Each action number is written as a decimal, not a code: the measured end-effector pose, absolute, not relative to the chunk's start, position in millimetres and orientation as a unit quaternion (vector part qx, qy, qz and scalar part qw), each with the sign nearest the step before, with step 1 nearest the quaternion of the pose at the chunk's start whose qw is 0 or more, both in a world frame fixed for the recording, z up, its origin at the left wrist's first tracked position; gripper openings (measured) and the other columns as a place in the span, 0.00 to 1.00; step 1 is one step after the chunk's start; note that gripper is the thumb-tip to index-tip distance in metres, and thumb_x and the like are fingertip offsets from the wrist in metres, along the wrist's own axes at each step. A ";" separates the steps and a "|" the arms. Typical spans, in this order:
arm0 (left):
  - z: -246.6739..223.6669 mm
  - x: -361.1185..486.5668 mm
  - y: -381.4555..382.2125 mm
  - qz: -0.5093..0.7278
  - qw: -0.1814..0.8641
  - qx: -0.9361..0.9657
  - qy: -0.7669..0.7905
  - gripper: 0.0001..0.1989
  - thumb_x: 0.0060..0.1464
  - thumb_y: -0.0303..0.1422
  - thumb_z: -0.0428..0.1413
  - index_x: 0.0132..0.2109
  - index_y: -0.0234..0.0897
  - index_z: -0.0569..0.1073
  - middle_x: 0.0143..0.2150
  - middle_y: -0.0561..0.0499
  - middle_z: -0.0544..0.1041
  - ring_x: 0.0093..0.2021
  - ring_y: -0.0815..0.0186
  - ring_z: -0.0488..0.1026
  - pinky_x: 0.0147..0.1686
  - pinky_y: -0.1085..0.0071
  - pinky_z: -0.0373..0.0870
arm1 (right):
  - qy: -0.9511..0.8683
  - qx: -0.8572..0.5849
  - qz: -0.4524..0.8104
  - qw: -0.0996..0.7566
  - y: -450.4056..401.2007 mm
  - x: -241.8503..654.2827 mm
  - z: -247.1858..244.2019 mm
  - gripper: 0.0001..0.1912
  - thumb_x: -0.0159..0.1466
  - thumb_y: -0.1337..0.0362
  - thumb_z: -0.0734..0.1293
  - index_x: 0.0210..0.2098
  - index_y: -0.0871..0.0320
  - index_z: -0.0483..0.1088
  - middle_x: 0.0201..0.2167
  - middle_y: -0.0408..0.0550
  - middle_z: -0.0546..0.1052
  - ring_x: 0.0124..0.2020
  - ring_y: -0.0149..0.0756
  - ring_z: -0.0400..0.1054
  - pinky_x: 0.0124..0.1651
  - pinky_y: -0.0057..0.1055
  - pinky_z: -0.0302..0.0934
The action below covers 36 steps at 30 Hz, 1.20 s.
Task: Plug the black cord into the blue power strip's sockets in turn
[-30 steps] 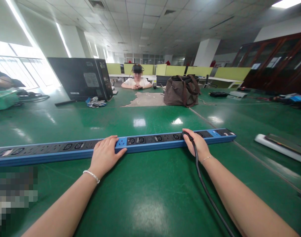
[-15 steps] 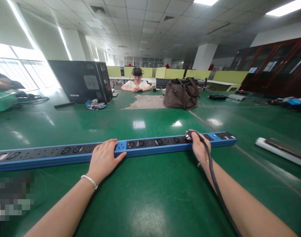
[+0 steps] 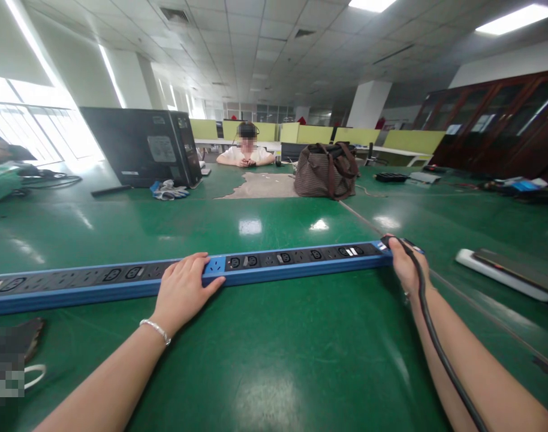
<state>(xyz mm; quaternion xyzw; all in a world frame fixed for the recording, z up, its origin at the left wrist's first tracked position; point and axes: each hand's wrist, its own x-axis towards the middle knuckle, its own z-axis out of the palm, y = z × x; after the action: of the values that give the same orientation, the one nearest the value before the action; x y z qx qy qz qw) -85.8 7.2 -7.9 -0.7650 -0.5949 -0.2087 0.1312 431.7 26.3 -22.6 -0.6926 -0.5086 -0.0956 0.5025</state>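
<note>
A long blue power strip (image 3: pixel 292 270) with black and blue sockets lies across the green table, running from the left edge to the right of centre. My left hand (image 3: pixel 183 293) is gripping it, fingers over the top and thumb along the near side, beside a blue socket. Near the strip's right end, my right hand (image 3: pixel 408 270) pinches a black plug (image 3: pixel 384 240), its prongs pointing left over a blue socket section. I cannot tell whether the prongs touch the socket. The plug's black power cord (image 3: pixel 429 324) trails down along my right forearm.
Behind the strip stand a black computer case (image 3: pixel 137 150), work gloves (image 3: pixel 169 190) and a brown bag (image 3: pixel 319 171). A person (image 3: pixel 246 153) sits across the table. At right lies a white, dark-topped long object (image 3: pixel 503 276); a green basket (image 3: pixel 2 183) is far left.
My right hand has moved right along the strip with the plug, from the black sockets to the blue section near the end. My left hand keeps its place on the strip.
</note>
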 end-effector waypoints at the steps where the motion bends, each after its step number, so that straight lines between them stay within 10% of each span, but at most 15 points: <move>1: -7.8 -85.9 7.4 -0.206 0.131 -0.765 -0.596 0.25 0.54 0.50 0.49 0.50 0.36 0.69 0.55 0.42 0.73 0.55 0.54 0.68 0.54 0.56 0.61 | -0.506 -0.700 -0.090 0.496 27.2 431.2 -21.7 0.28 0.61 0.43 0.56 0.43 0.57 0.75 0.42 0.52 0.78 0.48 0.47 0.69 0.53 0.44 0.60; 36: -6.4 -85.6 6.9 -0.203 0.126 -0.764 -0.599 0.25 0.54 0.50 0.48 0.51 0.37 0.69 0.55 0.42 0.72 0.54 0.53 0.68 0.54 0.54 0.61 | -0.486 -0.725 -0.083 0.480 32.3 419.0 -19.0 0.22 0.54 0.47 0.64 0.36 0.57 0.78 0.33 0.51 0.80 0.39 0.47 0.73 0.45 0.43 0.65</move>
<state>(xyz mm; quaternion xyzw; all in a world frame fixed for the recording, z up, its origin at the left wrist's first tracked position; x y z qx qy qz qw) -85.6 6.9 -6.4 -0.7645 -0.5989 -0.2025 0.1258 419.0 32.3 -19.0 -0.7255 -0.4865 -0.0830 0.4797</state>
